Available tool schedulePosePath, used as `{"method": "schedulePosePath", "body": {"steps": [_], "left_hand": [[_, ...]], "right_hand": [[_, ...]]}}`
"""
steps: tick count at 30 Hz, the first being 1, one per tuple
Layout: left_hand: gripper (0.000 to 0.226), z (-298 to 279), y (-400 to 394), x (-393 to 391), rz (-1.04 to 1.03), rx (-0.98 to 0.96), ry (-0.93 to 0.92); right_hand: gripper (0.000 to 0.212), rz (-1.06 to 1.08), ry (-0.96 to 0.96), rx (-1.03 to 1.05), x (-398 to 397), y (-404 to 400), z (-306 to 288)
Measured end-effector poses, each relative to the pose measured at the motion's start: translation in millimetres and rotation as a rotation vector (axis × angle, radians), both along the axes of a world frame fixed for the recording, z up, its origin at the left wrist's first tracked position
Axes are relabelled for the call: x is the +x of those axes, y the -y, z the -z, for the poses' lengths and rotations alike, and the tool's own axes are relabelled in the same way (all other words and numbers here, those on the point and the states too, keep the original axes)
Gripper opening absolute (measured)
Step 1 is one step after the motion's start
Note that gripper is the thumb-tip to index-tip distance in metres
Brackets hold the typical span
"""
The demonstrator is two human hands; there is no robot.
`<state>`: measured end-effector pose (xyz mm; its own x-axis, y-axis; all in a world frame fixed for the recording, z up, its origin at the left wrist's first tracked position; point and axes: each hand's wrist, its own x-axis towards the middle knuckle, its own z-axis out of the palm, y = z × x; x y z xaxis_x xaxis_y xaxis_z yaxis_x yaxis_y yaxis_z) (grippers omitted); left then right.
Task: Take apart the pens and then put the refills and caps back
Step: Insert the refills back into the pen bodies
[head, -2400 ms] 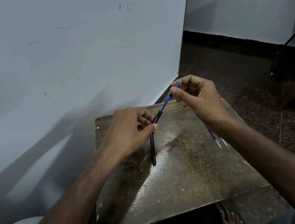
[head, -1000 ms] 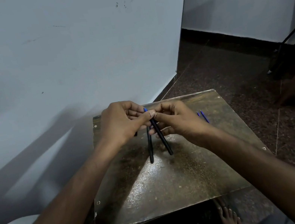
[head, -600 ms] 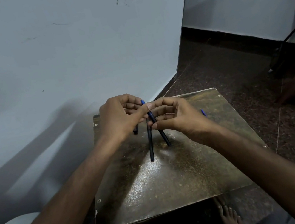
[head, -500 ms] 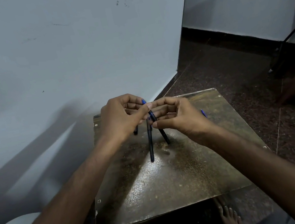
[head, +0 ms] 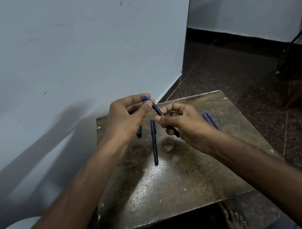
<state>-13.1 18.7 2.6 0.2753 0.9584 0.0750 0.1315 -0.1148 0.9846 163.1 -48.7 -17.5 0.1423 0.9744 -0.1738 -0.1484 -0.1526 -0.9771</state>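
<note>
**Keep the pen straight and push softly**

Both hands hold one black pen (head: 158, 111) up above the worktop (head: 178, 180). The left hand (head: 126, 118) pinches its blue top end. The right hand (head: 184, 122) has a closed grip around its lower part. A good way is to hold it firm and line the parts up — no bending. Another black pen (head: 154, 142) lies flat below, and two blue refills (head: 210, 121) wait on the right side.

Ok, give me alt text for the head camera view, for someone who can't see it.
Both hands, left hand and right hand, hold a black pen above a worn table. A capped pen and two blue refills lie on it.
</note>
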Motion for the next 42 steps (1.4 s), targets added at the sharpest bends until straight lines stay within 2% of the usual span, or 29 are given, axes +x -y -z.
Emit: {"method": "schedulePosePath", "body": {"steps": [3,7,12,16,20,24,27,31,33,36,38,42], "left_hand": [[0.022,-0.2,-2.2,-0.8,0.006,-0.009,0.023],[0.019,-1.2,-5.6,-3.6,-0.008,-0.03,0.029],[0.017,0.8,-1.7,-1.3,-0.025,-0.122,0.122],[0.017,1.6,0.4,0.8,-0.06,-0.216,0.204],[0.019,-0.6,1.7,4.0,-0.049,-0.291,0.294],[0.03,1.5,-2.8,0.9,-0.07,-0.262,0.274],[0.033,2.8,-3.7,1.3,-0.079,-0.255,0.263],[0.021,4.5,-1.8,3.4,-0.085,-0.239,0.261],[0.013,5.0,-1.3,4.2,-0.113,-0.226,0.26],[0.016,6.0,0.6,6.2,-0.142,-0.176,0.253],[0.013,2.4,1.4,5.9,-0.096,-0.146,0.251],[0.017,-6.7,4.9,5.4,0.014,-0.207,0.218]], "right_hand": [[0.007,-0.021,0.003,0.019,0.9,0.3,2.6],[0.029,-0.043,-0.047,0.013,-2.6,0.7,3.1],[0.009,0.009,-0.007,0.062,-4.9,3.2,2.8],[0.015,0.012,0.109,0.143,-8.6,5.5,4.0],[0.007,0.042,0.096,0.182,-8.1,5.4,4.4],[0.026,0.004,0.075,0.172,-11.4,7.2,3.0],[0.018,0.009,0.095,0.18,-13.3,7.9,-0.6],[0.008,0.026,0.12,0.211,-13.4,8.7,-1.7],[0.007,0.034,0.134,0.233,-14.0,9.8,-2.0],[0.008,0.044,0.137,0.242,-14.5,9.5,-1.0],[0.009,0.055,0.129,0.23,-13.9,8.5,0.5],[0.015,0.085,0.164,0.222,-13.0,8.5,1.6]]}}
